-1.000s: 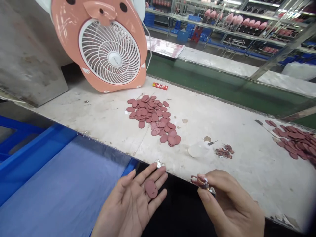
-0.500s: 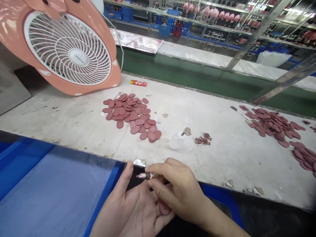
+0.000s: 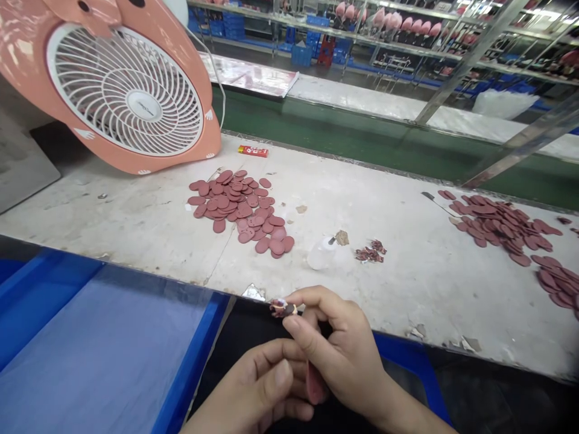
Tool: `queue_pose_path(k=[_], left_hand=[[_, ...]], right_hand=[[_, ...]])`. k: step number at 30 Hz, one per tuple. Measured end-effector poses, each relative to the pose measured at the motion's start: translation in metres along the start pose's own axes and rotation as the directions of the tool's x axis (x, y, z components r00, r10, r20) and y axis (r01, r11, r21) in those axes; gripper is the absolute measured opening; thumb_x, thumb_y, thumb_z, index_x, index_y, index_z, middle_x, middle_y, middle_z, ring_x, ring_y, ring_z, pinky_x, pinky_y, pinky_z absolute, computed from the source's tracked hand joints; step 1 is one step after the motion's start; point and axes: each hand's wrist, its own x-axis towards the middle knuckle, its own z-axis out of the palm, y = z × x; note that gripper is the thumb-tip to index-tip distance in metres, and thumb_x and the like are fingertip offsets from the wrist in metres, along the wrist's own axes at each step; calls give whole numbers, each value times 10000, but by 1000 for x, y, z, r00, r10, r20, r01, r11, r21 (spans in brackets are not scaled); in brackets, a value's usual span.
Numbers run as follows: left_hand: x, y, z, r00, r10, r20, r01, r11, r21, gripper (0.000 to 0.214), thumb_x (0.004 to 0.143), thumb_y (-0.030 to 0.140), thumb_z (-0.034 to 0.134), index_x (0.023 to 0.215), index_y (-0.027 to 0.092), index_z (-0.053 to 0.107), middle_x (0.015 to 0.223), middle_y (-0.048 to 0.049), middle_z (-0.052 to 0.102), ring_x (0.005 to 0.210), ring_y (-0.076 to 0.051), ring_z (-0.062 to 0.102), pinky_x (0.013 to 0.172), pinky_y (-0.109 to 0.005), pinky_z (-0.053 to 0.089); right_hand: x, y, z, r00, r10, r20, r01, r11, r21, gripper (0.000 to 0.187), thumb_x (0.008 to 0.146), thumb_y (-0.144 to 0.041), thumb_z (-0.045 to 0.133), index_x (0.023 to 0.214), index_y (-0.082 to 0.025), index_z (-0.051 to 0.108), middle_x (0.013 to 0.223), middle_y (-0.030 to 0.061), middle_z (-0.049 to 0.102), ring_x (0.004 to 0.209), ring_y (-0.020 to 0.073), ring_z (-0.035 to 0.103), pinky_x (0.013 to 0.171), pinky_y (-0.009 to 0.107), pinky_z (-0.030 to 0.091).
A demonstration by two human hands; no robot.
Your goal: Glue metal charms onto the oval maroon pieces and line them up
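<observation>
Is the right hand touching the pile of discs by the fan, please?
No, the right hand pinches a small part over the left hand, which curls round a disc, far from the pile.

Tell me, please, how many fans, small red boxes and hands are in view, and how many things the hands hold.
pink fan: 1
small red box: 1
hands: 2, left hand and right hand
held things: 2, oval red piece and small scrap
Total: 6
</observation>
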Motion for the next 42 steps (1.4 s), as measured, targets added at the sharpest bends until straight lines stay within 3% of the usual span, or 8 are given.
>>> queue_pose_path(k=[4,10,15,21,25,29,38,42], left_hand=[[5,2,2,1000,-17,9,16,1000,26,337,637,448,842,791,161,757,715,-15,618,701,-120,547,652,-218,450],[9,2,0,1000,-6,16,5,1000,27,330,592,405,875,761,149,754,641,-11,644,626,-105,568,582,-193,468],[8,-4,-3,999,-15,-30,13,998,-64,218,649,317,857,698,173,701,663,-20,704,621,-111,628,500,-155,503],[8,-7,-1,994,-89,-62,79,987,-142,187,683,287,838,703,168,695,673,-33,725,617,-118,663,438,-127,499],[8,-2,-1,986,20,-167,-29,998,-53,154,676,245,840,689,170,706,702,-35,735,720,-154,685,457,-141,510],[10,0,1,990,29,-141,-33,999,-27,220,620,301,874,702,159,727,671,-19,695,673,-142,655,446,-140,498],[11,2,3,994,-22,-111,30,997,65,278,572,371,890,734,176,776,618,2,576,569,-90,523,453,-143,503],[9,4,1,992,-26,-122,16,997,-77,334,549,368,900,790,170,780,691,-18,641,660,-126,608,406,-120,492]], right_hand=[[-2,-1,2,999,-4,-51,2,999,-40,131,905,-301,608,1006,-221,630,502,-93,517,402,54,485,458,158,413],[-2,0,3,994,-77,-82,68,992,-109,130,872,-253,641,994,-215,662,545,-72,541,460,67,506,490,170,431],[-4,2,4,969,-98,-225,97,995,-15,86,880,-246,617,952,-242,662,806,-4,662,661,118,599,609,224,505],[-5,0,2,953,-86,-289,93,996,11,108,884,-200,615,959,-254,669,793,-20,690,637,93,608,583,174,501],[-2,-4,-3,974,-60,-219,60,998,-7,107,885,-210,621,974,-256,657,746,-35,663,572,77,583,546,168,494],[-2,-1,2,989,-57,-138,53,998,-37,126,871,-237,628,993,-229,659,723,-21,634,596,102,595,539,196,485],[-2,12,9,960,-159,-228,161,987,-9,135,828,-195,647,948,-225,701,839,27,648,786,161,622,721,297,522],[-6,7,-1,966,-111,-232,138,985,103,133,859,-186,630,966,-242,688,838,17,680,647,126,651,570,230,545]])
